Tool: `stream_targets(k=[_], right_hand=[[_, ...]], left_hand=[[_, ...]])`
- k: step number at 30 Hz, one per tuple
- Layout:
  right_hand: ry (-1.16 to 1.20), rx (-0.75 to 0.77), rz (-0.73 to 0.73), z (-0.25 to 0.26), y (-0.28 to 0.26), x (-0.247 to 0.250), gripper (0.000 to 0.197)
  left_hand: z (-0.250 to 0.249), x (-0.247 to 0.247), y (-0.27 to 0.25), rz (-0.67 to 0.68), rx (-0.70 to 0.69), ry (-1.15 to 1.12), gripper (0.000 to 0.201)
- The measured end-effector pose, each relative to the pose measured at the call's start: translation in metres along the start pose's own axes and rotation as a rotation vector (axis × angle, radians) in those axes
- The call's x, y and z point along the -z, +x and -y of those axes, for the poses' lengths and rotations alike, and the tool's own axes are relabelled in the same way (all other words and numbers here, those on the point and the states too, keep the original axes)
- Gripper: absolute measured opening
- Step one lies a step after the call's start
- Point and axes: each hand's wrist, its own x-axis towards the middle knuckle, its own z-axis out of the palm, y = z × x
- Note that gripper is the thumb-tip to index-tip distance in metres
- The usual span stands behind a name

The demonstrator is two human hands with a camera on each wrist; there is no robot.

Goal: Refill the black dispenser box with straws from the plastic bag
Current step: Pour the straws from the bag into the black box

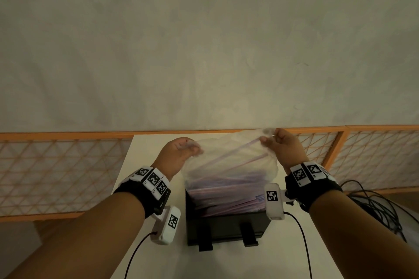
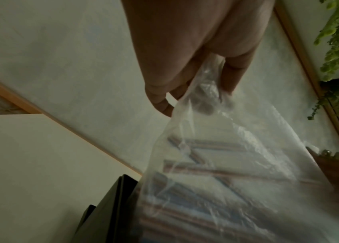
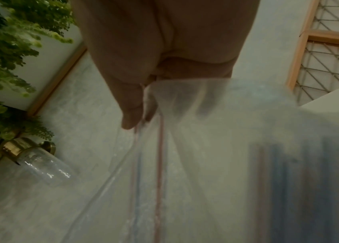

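Observation:
A clear plastic bag [image 1: 229, 161] hangs upside down over the black dispenser box [image 1: 226, 226] on the white table [image 1: 145, 147]. My left hand [image 1: 179, 149] pinches the bag's upper left corner and my right hand [image 1: 278, 140] pinches its upper right corner. Several striped straws [image 1: 226, 197] lie piled in the top of the box, and a few still slant inside the bag. In the left wrist view the bag [image 2: 216, 156] hangs from my fingers [image 2: 232, 77] beside the box [image 2: 110, 213]. The right wrist view shows straws [image 3: 160, 164] inside the bag [image 3: 216, 131].
An orange-framed lattice railing [image 1: 56, 170] runs behind the table. Black cables [image 1: 374, 204] lie to the right. A glass jar with a brass collar [image 3: 39, 162] and green foliage [image 3: 2, 57] appear on the wall side in the right wrist view.

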Motion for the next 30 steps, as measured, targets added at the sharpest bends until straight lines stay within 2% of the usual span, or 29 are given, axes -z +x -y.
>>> stream_targets(k=[2, 4, 5, 9, 12, 14, 19, 22, 23, 25, 26, 27, 29, 30], right_hand=[[-0.001, 0.039, -0.003, 0.007, -0.004, -0.002, 0.010], [0.015, 0.046, 0.044, 0.011, -0.005, -0.003, 0.027], [0.032, 0.038, 0.076, 0.014, -0.007, -0.003, 0.028], [0.018, 0.058, 0.051, 0.016, -0.005, -0.006, 0.003], [-0.030, 0.121, -0.037, 0.019, -0.005, -0.006, 0.023], [-0.012, 0.134, -0.058, 0.020, -0.006, -0.007, 0.024], [0.070, 0.086, 0.019, 0.021, -0.005, -0.004, 0.023], [-0.076, 0.013, 0.136, 0.020, -0.006, -0.001, 0.052], [-0.147, -0.020, 0.201, 0.018, -0.007, -0.002, 0.051], [-0.363, -0.034, 0.229, 0.015, -0.011, -0.004, 0.015], [-0.403, -0.014, 0.221, 0.012, -0.011, -0.003, 0.014], [-0.380, 0.000, 0.194, 0.009, -0.010, -0.002, 0.021], [-0.305, 0.019, 0.120, 0.011, -0.011, -0.002, 0.019], [-0.313, 0.042, 0.088, 0.013, -0.010, -0.001, 0.016]], left_hand=[[0.001, 0.001, 0.001, -0.016, -0.011, 0.001, 0.010], [0.002, 0.001, 0.001, -0.022, -0.023, -0.002, 0.012], [0.002, 0.001, 0.001, -0.024, -0.028, -0.005, 0.012], [0.000, 0.001, 0.000, -0.006, -0.033, -0.077, 0.018], [0.000, 0.002, 0.000, -0.007, -0.038, -0.117, 0.021], [0.001, 0.003, 0.001, -0.015, -0.059, -0.114, 0.021], [0.002, 0.005, 0.001, -0.015, -0.079, -0.130, 0.023], [0.003, 0.005, 0.003, -0.054, -0.063, -0.191, 0.022], [0.002, 0.005, 0.003, -0.058, -0.061, -0.190, 0.023], [0.003, 0.005, 0.002, -0.030, -0.046, -0.166, 0.028], [0.003, 0.006, 0.001, 0.007, -0.028, -0.132, 0.033], [0.003, 0.008, -0.002, 0.064, 0.003, -0.066, 0.038], [0.010, 0.016, -0.005, 0.214, 0.081, 0.234, 0.045], [0.014, 0.020, -0.006, 0.276, 0.116, 0.436, 0.039]])
